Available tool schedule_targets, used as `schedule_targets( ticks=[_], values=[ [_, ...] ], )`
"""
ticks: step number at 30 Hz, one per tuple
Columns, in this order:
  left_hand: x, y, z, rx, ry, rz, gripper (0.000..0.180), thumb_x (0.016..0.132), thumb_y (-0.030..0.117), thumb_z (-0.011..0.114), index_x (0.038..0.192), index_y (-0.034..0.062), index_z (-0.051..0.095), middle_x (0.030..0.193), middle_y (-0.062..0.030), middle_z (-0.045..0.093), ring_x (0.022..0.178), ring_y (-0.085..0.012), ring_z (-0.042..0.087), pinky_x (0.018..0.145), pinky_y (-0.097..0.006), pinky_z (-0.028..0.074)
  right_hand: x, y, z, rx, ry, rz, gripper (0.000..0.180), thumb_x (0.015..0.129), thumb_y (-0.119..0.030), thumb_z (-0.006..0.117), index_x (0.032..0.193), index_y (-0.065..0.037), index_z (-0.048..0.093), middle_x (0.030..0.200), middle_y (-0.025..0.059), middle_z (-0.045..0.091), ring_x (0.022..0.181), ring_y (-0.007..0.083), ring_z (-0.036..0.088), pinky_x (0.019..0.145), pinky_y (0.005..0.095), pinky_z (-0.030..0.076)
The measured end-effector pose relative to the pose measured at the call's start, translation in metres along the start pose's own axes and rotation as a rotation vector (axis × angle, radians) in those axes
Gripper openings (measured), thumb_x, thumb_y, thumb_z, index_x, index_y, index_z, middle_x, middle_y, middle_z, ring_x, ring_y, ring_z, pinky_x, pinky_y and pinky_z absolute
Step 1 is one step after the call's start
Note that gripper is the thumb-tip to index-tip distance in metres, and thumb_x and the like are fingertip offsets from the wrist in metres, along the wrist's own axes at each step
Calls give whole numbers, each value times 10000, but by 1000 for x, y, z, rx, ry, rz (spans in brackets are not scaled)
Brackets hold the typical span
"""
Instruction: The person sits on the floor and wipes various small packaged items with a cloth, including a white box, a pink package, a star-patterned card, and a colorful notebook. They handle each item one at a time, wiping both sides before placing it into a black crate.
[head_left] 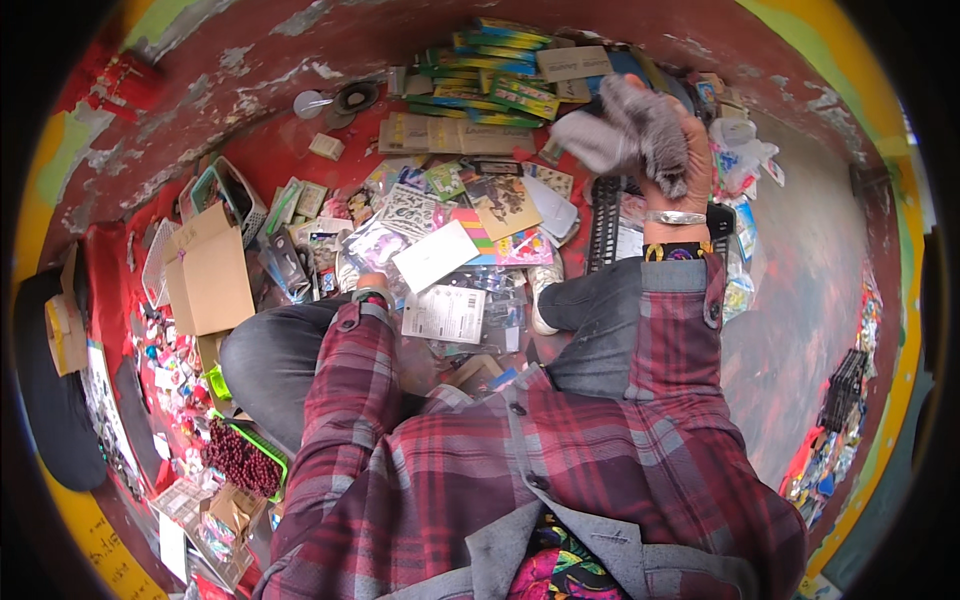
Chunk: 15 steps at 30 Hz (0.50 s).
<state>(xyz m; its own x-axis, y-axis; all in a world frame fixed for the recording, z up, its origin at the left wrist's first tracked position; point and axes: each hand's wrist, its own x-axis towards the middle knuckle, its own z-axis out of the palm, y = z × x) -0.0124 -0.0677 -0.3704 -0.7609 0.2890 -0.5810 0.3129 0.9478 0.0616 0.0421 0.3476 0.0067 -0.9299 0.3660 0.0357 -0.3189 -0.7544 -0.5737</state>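
My right hand [692, 150] is raised at the upper right with its fingers closed around a grey furry piece [645, 130] that looks like plush cloth. Its paler end is smeared by motion. Down at the centre left, my left hand [373, 281] is low over the heap, close to a blank white card [437, 256]. Its fingers are mostly hidden, so their grip does not show. A white printed package back [445, 313] lies just below that card. Around it are flat packets, a tan envelope [505, 208] and a striped coloured sheet [472, 232].
Yellow-green boxes [525, 98] are stacked at the far wall. An open cardboard box [212, 270] stands left, in front of a plastic basket [240, 195]. Dark red beads [243, 458] fill a green tray by my left knee. A black rack [604, 222] lies right of centre.
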Motion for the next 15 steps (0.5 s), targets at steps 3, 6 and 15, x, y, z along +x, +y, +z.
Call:
schedule_targets(
  ticks=[3, 6, 15],
  values=[
    [24, -45, 85, -168, -96, -264, 216, 751, 200, 595, 897, 59, 671, 937, -163, 647, 888, -301, 628, 736, -397, 507, 10, 26, 13, 27, -173, 192, 118, 809, -89, 571, 896, -21, 526, 1144, 237, 531, 1042, 340, 549, 915, 467, 446],
    [22, 3, 57, -632, -27, -339, 269, 755, 254, 619, 901, 32, 660, 926, -161, 646, 859, -286, 625, 732, -376, 497, 10, 35, 16, -25, -91, 220, 161, 804, -91, 583, 930, -2, 536, 1106, 225, 557, 993, 325, 575, 879, 470, 472],
    [-8, 68, 8, -1099, 42, -768, 406, 749, 312, 690, 961, -31, 646, 1022, -185, 633, 914, -217, 630, 774, -309, 476, 19, 47, 7, -58, -70, 287, 156, 826, -112, 561, 928, 5, 547, 1062, 210, 579, 1003, 319, 569, 889, 454, 466]
  ],
)
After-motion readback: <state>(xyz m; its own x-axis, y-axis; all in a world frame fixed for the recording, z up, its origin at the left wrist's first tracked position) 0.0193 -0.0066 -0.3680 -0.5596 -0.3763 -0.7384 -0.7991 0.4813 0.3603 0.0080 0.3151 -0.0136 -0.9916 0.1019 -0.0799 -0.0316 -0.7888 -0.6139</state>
